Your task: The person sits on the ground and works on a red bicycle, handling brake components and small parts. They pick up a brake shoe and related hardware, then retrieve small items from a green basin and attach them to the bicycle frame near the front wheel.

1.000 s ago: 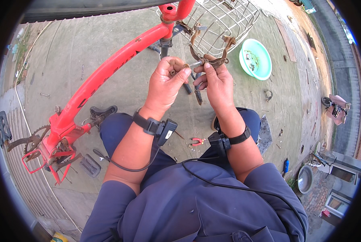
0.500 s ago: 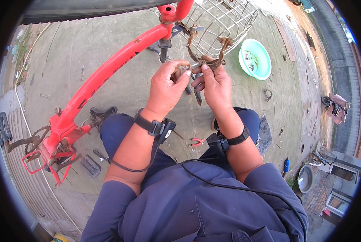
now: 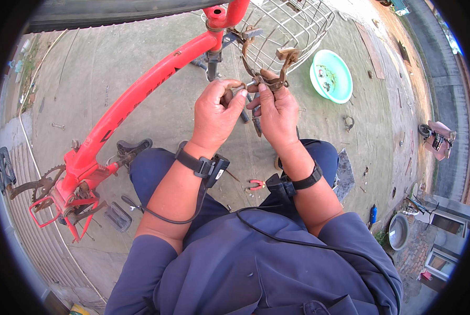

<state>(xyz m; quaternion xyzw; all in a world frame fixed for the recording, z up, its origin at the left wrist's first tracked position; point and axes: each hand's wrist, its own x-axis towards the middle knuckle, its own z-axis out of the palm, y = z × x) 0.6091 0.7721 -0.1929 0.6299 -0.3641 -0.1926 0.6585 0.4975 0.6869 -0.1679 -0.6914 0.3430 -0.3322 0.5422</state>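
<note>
Right hand (image 3: 278, 113) and rusty brake caliper (image 3: 286, 70) have shifted slightly left since the earlier frame, and the exposed length of the bolt (image 3: 252, 83) between the two hands is shorter; the left hand (image 3: 214, 113) is nearly unmoved. The caliper is held up ahead of the person's knees, arms directed to the far side, right of the red bicycle frame (image 3: 146, 92) and in front of the wire basket (image 3: 303, 26). The right hand is closed in a thumb-and-finger grip on the caliper's near end, where the bolt emerges. The left hand is pinched nearly closed on a small fitting (image 3: 244, 86) at the bolt's free end; whether the fitting is threaded on or merely rests there cannot be determined. Completed, as judged from the present state: the bolt sits in the caliper, and both brake blocks appear present on the arms. Outstanding: bare shaft remains visible between the hands, so the parts are not drawn together, and the caliper appears unmounted, although its left arm overlaps dark parts near the frame. Red pliers (image 3: 256, 184) lie on the floor between the legs, unused.
</note>
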